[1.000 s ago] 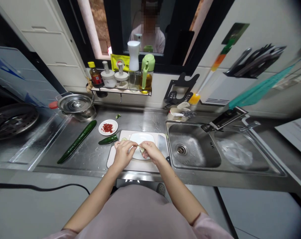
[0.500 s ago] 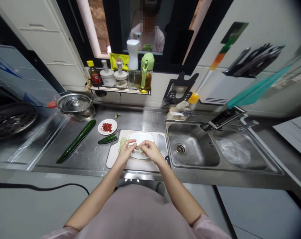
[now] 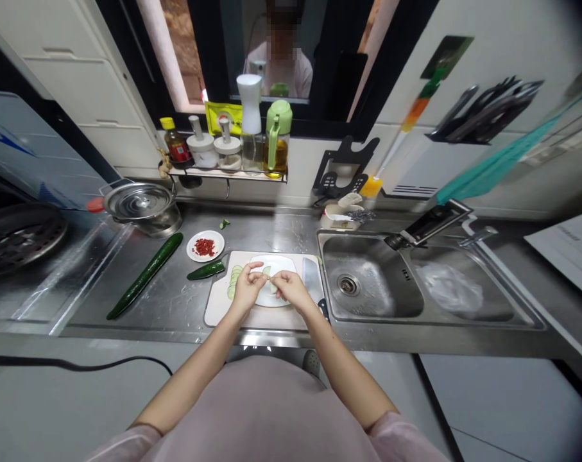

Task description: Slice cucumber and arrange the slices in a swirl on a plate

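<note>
My left hand [image 3: 246, 286] and my right hand [image 3: 287, 286] meet over a white plate [image 3: 282, 264] that lies on a white cutting board [image 3: 216, 307]. Both hands pinch pale green cucumber slices [image 3: 267, 272] between their fingertips just above the plate. More cucumber slices [image 3: 233, 282] lie in a row on the board left of my left hand. A knife [image 3: 311, 283] rests on the board's right side, beside my right hand. A cut cucumber end [image 3: 206, 270] lies at the board's left corner.
A whole cucumber [image 3: 145, 274] lies on the steel counter at left, near a small dish of chopped red chilli [image 3: 205, 246] and a lidded pot [image 3: 139, 205]. A double sink [image 3: 372, 285] is at right. Bottles stand on a shelf [image 3: 226, 172] behind.
Both hands moved slightly up and away over the plate, still together. The row of slices on the board, hidden by my left hand a second ago, now shows.
</note>
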{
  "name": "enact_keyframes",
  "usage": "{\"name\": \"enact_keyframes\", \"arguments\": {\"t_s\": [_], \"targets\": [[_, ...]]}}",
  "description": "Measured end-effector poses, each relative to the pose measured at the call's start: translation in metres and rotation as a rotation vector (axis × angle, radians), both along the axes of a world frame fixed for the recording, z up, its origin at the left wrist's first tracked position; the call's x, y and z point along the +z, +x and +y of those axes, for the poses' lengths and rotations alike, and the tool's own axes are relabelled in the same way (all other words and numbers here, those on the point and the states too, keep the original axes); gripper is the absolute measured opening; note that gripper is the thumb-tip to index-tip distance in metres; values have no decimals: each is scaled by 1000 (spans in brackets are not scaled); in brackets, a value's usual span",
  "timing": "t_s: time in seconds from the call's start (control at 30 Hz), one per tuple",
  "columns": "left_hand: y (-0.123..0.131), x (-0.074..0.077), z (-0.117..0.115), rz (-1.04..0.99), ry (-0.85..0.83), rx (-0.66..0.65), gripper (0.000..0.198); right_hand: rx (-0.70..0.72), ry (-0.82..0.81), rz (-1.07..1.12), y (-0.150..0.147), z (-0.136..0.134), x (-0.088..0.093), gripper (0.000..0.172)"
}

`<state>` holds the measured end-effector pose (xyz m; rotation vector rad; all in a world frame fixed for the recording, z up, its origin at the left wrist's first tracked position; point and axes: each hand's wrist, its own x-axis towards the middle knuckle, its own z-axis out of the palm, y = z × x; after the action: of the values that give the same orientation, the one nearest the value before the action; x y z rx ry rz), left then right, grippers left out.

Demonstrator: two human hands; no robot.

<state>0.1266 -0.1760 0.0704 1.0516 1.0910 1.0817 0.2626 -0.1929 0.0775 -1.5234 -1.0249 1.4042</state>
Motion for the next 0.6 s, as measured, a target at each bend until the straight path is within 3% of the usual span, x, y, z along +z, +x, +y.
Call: {"name": "enact_keyframes", "arguments": {"t_s": [0.17,0.4,0.6], "targets": [[8,-23,13,64,65,33,45,-9,-81,9,4,13,-18,11],[19,-57,46,207,22,16,46,3,-148,-282,14,45,-49,19],[26,-67,69,606,45,0,41,16,-167,-496,16,69,-67,23]]}}
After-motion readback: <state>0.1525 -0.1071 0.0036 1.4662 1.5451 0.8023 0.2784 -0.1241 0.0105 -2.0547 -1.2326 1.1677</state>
